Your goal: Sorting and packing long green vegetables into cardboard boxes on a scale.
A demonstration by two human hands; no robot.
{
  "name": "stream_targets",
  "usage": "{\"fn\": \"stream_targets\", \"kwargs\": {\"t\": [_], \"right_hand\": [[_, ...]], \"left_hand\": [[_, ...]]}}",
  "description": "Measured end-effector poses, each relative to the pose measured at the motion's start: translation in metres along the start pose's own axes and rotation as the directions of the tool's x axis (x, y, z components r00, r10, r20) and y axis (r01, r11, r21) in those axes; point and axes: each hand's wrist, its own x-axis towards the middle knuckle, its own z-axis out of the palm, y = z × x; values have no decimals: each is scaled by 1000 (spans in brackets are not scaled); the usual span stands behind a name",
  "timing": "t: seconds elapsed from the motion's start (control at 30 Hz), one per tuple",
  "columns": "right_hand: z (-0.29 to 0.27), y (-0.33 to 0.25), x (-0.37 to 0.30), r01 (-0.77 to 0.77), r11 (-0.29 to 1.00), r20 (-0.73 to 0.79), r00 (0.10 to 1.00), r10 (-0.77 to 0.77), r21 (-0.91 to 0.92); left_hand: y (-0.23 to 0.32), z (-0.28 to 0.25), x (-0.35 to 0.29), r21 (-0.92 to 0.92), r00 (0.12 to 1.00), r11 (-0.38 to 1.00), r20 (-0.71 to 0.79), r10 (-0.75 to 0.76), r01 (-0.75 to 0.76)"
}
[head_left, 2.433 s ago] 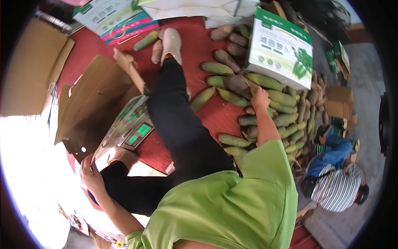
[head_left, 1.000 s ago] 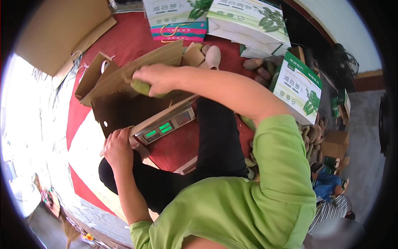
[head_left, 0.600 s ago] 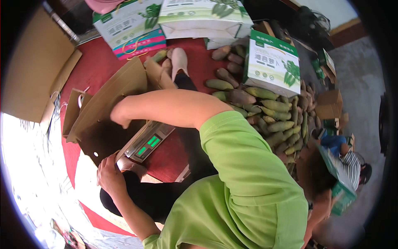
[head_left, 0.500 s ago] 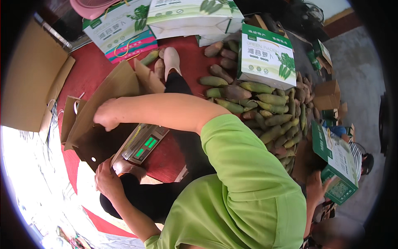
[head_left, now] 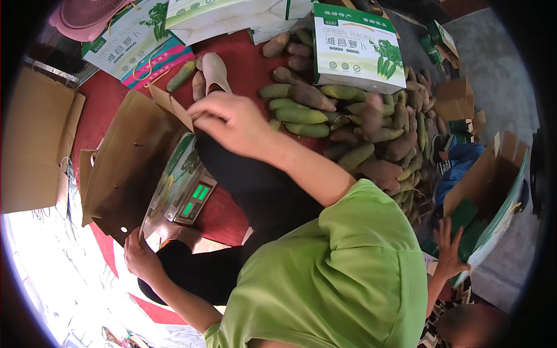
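An open cardboard gift box (head_left: 125,159), brown inside with a green-and-white printed side, is tilted in front of me over a scale (head_left: 196,203) with lit green digits. My left hand (head_left: 141,256) is closed on the box's near rim, thumb along its edge. At the far right corner my right hand (head_left: 231,123) has its fingers curled and pinched at a raised flap (head_left: 172,104); the fingertips are partly hidden. The box's inside looks dark, and I make out nothing in it. Part of the scale is hidden behind the printed side.
Right of my leg lies a heap of green radishes (head_left: 304,115); a blurred brownish one (head_left: 372,116) shows above it. Printed gift boxes (head_left: 360,49) stand behind. Another person's hand (head_left: 449,249) touches an open box (head_left: 493,191) at right. A large carton (head_left: 35,145) stands at left.
My right hand has come out of the box and moved to its far right flap. The box's printed side now shows. At right, the other person's box has turned, showing its open inside.
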Motion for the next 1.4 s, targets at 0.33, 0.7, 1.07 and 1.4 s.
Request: {"fn": "stream_targets", "kwargs": {"t": [0.33, 0.7, 1.07, 1.4], "right_hand": [[-72, 165, -171, -575, 609, -44, 745, 665, -547], [-98, 219, -295, -672, 289, -35, 425, 904, -682], [-85, 245, -316, -848, 248, -128, 343, 931, -469], [-37, 260, -256, -670, -9, -108, 106, 988, -742]], "left_hand": [[-4, 4, -1, -33, 997, 998, -39, 60, -61], [-11, 11, 2, -34, 990, 993, -89, 108, -111], [-6, 8, 3, -47, 996, 997, -68, 59, -63], [15, -4, 2, -93, 999, 995, -34, -23, 20]]}}
